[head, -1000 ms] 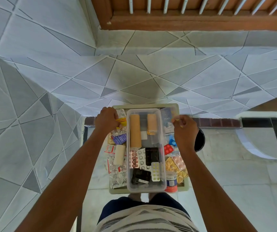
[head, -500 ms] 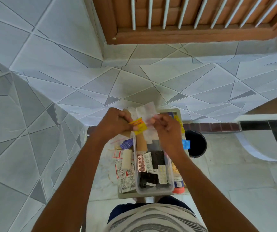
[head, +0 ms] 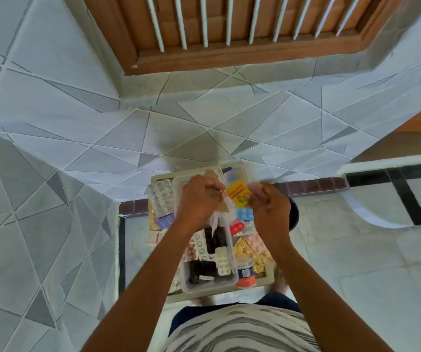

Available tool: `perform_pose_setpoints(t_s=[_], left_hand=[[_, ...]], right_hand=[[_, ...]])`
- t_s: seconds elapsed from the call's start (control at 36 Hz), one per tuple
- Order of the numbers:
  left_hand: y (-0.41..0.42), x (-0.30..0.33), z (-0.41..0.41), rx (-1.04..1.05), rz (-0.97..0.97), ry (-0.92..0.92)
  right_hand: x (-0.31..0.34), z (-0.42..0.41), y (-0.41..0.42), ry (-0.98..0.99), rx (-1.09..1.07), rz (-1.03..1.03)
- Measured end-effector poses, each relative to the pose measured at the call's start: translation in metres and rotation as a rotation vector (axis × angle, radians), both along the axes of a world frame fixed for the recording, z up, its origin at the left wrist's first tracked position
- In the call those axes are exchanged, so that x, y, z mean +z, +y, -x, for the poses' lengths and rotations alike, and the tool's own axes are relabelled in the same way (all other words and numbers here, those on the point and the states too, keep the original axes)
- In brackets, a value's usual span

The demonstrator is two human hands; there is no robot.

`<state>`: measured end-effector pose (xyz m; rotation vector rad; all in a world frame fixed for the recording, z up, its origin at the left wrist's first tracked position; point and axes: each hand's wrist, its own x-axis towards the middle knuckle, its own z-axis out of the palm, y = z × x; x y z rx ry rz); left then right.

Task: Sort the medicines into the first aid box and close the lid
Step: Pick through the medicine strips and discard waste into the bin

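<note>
A clear plastic first aid box (head: 205,285) stands on a beige tray (head: 267,279), holding blister strips and black packs. Above its far end my left hand (head: 199,199) and my right hand (head: 267,207) both hold a clear plastic bag (head: 217,219) with a yellow medicine packet (head: 238,194) at its top. My left hand pinches the bag's left side, my right hand grips the packet's right edge. The bag's tail hangs down into the box. Loose blister strips (head: 162,196) lie on the tray to the left; gold and pink strips (head: 250,247) lie to the right.
An orange-capped jar (head: 245,274) stands at the tray's near right. A black round bin (head: 293,214) sits on the floor just right of my right hand. Tiled walls close in at the left and behind the tray. My feet are under the tray's near edge.
My hands came together from the box's two sides, lifted the clear bag with the yellow packet, and now hold it lower and closer over the box's far end.
</note>
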<state>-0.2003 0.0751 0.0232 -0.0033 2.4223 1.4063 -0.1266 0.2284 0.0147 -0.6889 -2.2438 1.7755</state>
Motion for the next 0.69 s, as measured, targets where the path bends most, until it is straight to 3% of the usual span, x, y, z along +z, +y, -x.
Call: perform_pose_setpoints(t_s=[0.31, 0.39, 0.53, 0.69], left_hand=[[0.150, -0.051, -0.022, 0.050, -0.045, 0.113], [0.207, -0.067, -0.025, 0.185, -0.028, 0.128], [0.277, -0.110, -0.022, 0.374, -0.017, 0.014], [0.322, -0.191, -0.009, 0.309, -0.050, -0.127]], right_hand=[[-0.039, -0.007, 0.163, -0.065, -0.090, -0.108], [-0.055, 0.002, 0.216, -0.099, -0.061, -0.096], [-0.072, 0.020, 0.275, -0.171, 0.004, -0.030], [-0.142, 0.038, 0.325, -0.248, 0.083, 0.018]])
